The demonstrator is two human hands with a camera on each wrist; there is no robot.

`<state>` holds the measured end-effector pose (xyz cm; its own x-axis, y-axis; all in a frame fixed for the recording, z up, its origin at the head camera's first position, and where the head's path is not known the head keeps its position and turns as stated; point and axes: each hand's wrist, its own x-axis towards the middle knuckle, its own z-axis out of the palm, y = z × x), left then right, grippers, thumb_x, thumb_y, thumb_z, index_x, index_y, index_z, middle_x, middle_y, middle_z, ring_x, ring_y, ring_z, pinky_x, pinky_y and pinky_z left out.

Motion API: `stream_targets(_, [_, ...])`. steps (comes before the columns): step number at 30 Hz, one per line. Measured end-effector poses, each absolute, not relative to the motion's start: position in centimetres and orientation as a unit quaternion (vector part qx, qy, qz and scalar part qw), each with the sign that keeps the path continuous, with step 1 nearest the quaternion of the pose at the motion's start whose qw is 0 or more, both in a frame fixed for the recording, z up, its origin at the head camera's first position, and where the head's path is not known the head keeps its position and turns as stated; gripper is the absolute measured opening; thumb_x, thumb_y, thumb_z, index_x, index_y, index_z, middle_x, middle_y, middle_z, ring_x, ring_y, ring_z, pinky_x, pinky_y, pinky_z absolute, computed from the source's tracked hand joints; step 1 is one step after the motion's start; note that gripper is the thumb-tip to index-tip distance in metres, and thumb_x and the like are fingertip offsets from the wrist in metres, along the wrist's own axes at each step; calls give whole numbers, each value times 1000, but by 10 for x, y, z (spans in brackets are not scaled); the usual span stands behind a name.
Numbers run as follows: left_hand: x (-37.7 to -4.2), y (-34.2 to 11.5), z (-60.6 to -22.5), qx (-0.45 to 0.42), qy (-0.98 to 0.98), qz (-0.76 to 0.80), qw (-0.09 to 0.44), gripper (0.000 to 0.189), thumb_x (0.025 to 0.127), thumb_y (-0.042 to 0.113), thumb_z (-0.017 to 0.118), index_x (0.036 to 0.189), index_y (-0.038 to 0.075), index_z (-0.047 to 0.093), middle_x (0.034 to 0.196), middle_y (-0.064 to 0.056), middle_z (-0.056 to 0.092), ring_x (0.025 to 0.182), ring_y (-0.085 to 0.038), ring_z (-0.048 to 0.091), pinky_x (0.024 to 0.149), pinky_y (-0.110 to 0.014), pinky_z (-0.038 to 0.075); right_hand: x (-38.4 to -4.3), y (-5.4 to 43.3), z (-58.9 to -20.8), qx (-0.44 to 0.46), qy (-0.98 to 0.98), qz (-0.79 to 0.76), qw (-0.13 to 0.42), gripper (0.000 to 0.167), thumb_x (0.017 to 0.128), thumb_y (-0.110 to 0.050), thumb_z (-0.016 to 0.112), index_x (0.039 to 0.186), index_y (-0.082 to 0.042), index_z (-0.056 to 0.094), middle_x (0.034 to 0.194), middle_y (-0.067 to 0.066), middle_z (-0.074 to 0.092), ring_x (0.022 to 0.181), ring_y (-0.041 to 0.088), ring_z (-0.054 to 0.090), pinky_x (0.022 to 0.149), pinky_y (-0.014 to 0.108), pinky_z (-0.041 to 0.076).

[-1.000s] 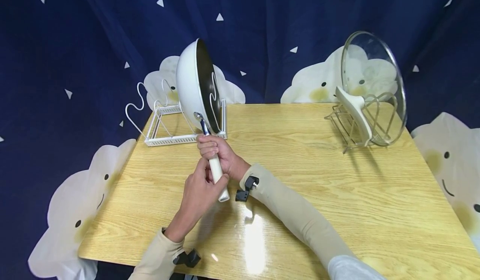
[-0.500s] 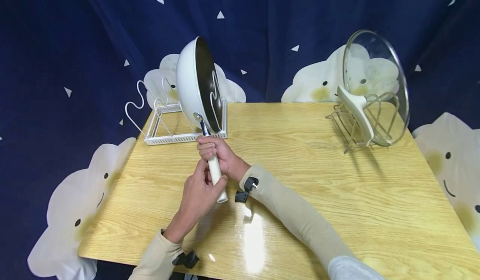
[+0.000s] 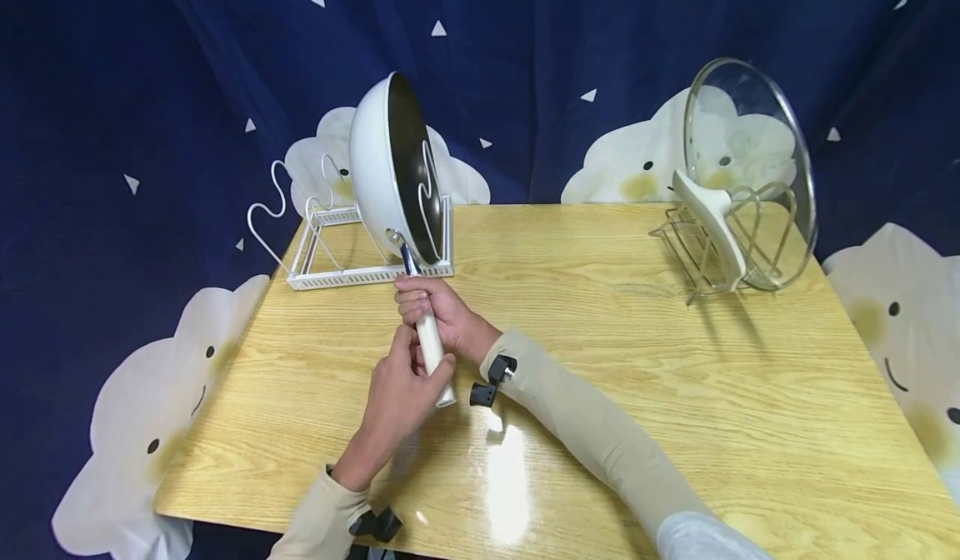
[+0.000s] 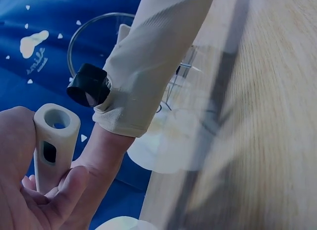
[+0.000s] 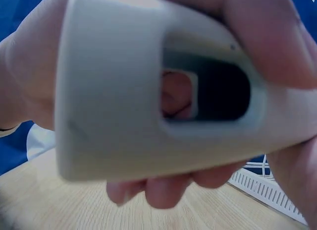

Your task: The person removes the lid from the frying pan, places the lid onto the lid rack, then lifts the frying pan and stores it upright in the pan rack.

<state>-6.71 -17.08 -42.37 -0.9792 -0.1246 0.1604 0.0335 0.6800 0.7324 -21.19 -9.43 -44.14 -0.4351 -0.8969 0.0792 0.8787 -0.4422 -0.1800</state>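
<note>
A white wok (image 3: 372, 164) with a dark inside stands on edge in the right part of a white wire rack (image 3: 345, 277), its opening turned to the right. Its pale handle (image 3: 431, 345) slants down toward me. My right hand (image 3: 438, 306) grips the handle near its metal neck. Lower down, my left hand (image 3: 401, 381) holds the same handle between thumb and fingers. In the left wrist view the handle's hollow end (image 4: 58, 120) shows beside the left thumb. The right wrist view is filled by the handle (image 5: 114, 91) with a slot through it.
At the back right, a glass lid (image 3: 801, 168) with a metal rim leans upright in a small wire stand (image 3: 701, 272). A white curved handle piece (image 3: 712, 218) is on the lid's left side. The wooden table (image 3: 600, 327) ends at a dark blue curtain (image 3: 517, 60).
Both hands keep their hold on the handle, and the wok stays in the rack. Only a very slight shift of the whole view is visible.
</note>
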Motion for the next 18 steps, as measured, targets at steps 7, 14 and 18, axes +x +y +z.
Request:
stream_targets(7, [-67, -171, -432, 30, -908, -409, 84, 37, 88, 33, 74, 109, 12, 51, 75, 1, 56, 62, -13, 52, 53, -28, 43, -213, -94, -447, -74, 75, -846, 523, 36, 110, -8, 25, 81, -11, 47, 54, -5, 47, 44, 5, 52, 44, 17, 45])
stream_targets(14, [-67, -171, -439, 28, -906, -414, 82, 40, 88, 34, 75, 113, 12, 51, 76, 1, 56, 63, -12, 52, 53, -27, 42, -214, -94, -452, -60, 95, -844, 525, 33, 109, -9, 28, 82, -12, 48, 55, -6, 47, 46, 4, 51, 45, 18, 45])
stream_targets(18, [-67, -172, -442, 23, -905, -416, 81, 42, 88, 34, 76, 113, 11, 50, 76, 2, 56, 62, -11, 52, 53, -26, 42, -216, -94, -455, -58, 119, -846, 516, 32, 109, -8, 30, 83, -12, 48, 55, -6, 46, 46, 3, 50, 46, 18, 46])
